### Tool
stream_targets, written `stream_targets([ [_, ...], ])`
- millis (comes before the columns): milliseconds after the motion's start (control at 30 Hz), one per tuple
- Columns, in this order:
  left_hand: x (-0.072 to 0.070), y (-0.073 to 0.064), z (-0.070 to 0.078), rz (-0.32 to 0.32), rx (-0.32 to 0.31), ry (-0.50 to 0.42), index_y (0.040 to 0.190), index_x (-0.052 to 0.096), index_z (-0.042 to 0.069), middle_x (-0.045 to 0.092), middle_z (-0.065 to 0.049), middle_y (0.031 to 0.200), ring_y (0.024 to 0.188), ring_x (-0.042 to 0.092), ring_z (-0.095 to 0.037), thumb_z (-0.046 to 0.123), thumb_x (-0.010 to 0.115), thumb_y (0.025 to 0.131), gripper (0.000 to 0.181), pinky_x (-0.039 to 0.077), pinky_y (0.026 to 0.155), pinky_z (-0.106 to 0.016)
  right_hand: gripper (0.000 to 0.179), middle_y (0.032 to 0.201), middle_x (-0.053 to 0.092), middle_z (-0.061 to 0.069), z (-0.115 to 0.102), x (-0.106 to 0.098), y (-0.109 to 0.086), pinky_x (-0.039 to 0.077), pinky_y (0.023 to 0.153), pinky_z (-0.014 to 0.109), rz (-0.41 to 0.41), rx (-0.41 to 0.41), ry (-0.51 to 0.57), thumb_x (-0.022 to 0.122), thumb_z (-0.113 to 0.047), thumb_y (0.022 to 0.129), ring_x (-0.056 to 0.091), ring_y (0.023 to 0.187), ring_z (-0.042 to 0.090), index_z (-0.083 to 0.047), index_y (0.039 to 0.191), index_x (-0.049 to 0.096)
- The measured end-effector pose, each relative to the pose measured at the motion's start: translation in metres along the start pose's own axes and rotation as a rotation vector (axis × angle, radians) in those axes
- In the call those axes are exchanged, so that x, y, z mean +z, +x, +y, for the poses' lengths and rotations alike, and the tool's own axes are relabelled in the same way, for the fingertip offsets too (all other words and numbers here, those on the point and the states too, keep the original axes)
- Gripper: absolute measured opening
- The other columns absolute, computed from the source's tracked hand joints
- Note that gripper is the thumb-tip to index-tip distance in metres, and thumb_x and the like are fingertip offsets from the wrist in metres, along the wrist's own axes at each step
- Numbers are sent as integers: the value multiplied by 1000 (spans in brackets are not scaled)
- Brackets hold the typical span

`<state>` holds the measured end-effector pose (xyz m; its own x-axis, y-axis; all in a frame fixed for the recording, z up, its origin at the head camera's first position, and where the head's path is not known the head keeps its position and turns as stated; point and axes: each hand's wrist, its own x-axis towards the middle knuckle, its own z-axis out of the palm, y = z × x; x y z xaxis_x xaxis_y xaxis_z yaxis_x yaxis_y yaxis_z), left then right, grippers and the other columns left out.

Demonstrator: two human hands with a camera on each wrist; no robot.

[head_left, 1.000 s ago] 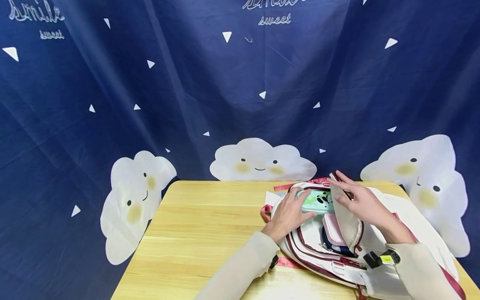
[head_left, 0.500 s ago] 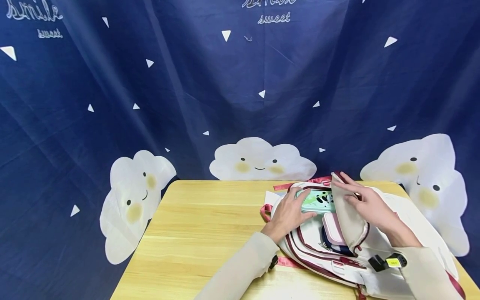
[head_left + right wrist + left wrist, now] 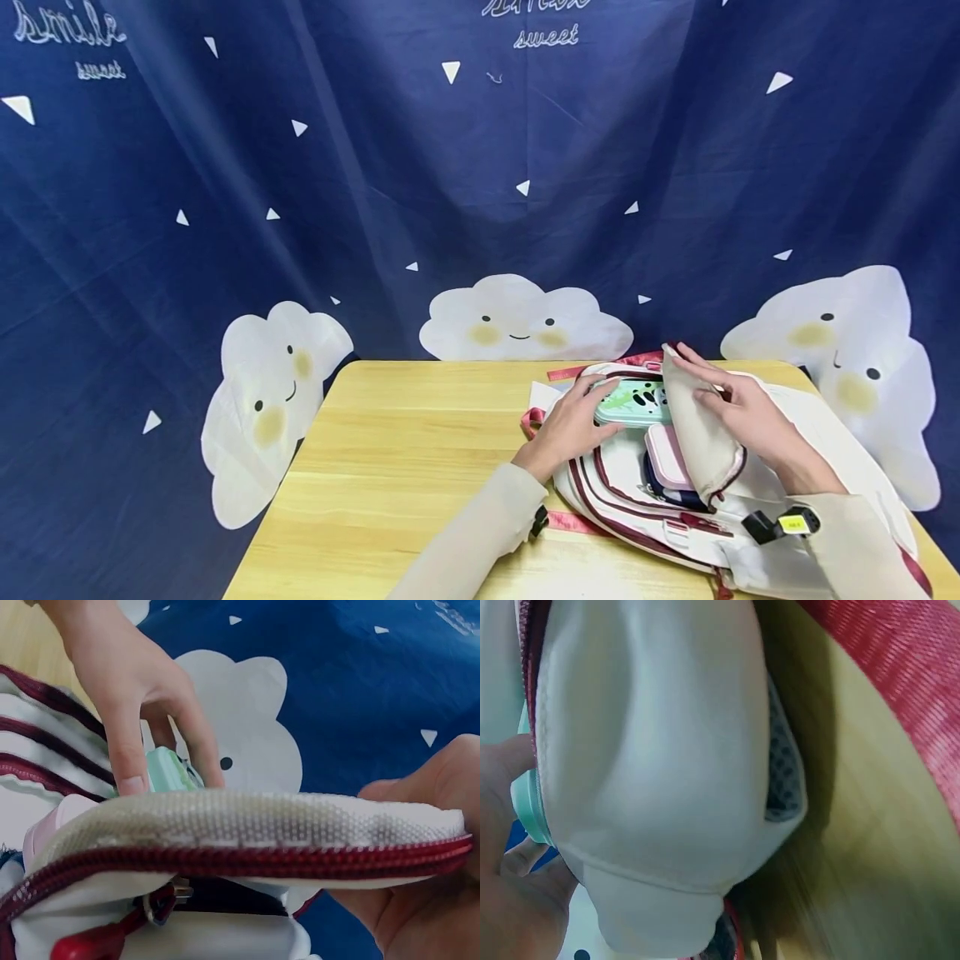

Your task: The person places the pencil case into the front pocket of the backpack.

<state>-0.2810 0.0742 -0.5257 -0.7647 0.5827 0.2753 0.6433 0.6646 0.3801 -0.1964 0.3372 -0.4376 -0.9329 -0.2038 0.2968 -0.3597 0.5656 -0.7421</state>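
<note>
A white backpack [image 3: 825,417] with dark red zips lies on the wooden table at the right. My right hand [image 3: 750,417] holds its unzipped pocket flap [image 3: 693,425] up by the edge, tilted to the right. Inside the opened pocket, a mint-green pencil case [image 3: 633,404] with pandas lies at the far end, its right end behind the flap. My left hand [image 3: 566,425] spans the case's left end, thumb on the near side and fingers on the far side. A pink case [image 3: 667,457] sits nearer, partly under the flap, over a dark blue item [image 3: 678,498].
The wooden table [image 3: 375,467] stretches to the left of the bag. Red straps [image 3: 573,522] stick out beside the bag, and something flat and white [image 3: 542,395] lies by its left edge. Behind the table hangs a blue curtain [image 3: 375,167] with smiling clouds.
My right hand has drawn the flap slightly to the right, showing more of the pencil case. My left hand has shifted a little left, while the pencil case has hardly moved.
</note>
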Motion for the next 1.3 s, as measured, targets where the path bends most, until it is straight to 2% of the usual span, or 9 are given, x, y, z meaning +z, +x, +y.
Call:
stream_targets([
  [200, -1, 2, 5, 6, 9, -4, 166, 48, 26, 47, -4, 168, 145, 59, -19, 47, 79, 100, 76, 51, 119, -33, 50, 175, 39, -4, 9, -3, 1, 28, 112, -1, -40, -52, 141, 56, 1, 110, 31, 153, -18, -3, 160, 53],
  [367, 0, 6, 10, 13, 13, 20, 165, 49, 27, 48, -4, 168, 143, 60, -17, 48, 79, 100, 75, 53, 117, -35, 48, 175, 40, -2, 13, -2, 1, 30, 114, 1, -34, -62, 218, 55, 2, 110, 33, 155, -14, 2, 158, 53],
  [667, 5, 12, 16, 17, 21, 29, 166, 48, 28, 47, -1, 169, 148, 55, -16, 47, 80, 99, 77, 50, 120, -34, 46, 174, 43, 2, 13, 1, 1, 32, 114, 3, -2, -69, 238, 57, 5, 108, 37, 155, -11, 2, 154, 58],
  [1000, 7, 14, 19, 29, 42, 47, 165, 49, 25, 47, -1, 170, 152, 51, -15, 47, 80, 99, 77, 42, 126, -29, 47, 175, 41, 1, 12, 2, 1, 31, 113, 2, -16, -54, 238, 56, 2, 109, 35, 154, -13, 1, 156, 56],
  [1300, 11, 15, 19, 59, 60, 61, 165, 50, 26, 47, 0, 169, 153, 50, -14, 49, 80, 98, 77, 40, 127, -28, 48, 175, 41, -2, 12, 2, 2, 31, 114, 2, -27, -43, 282, 56, 0, 111, 35, 154, -14, 3, 158, 52],
])
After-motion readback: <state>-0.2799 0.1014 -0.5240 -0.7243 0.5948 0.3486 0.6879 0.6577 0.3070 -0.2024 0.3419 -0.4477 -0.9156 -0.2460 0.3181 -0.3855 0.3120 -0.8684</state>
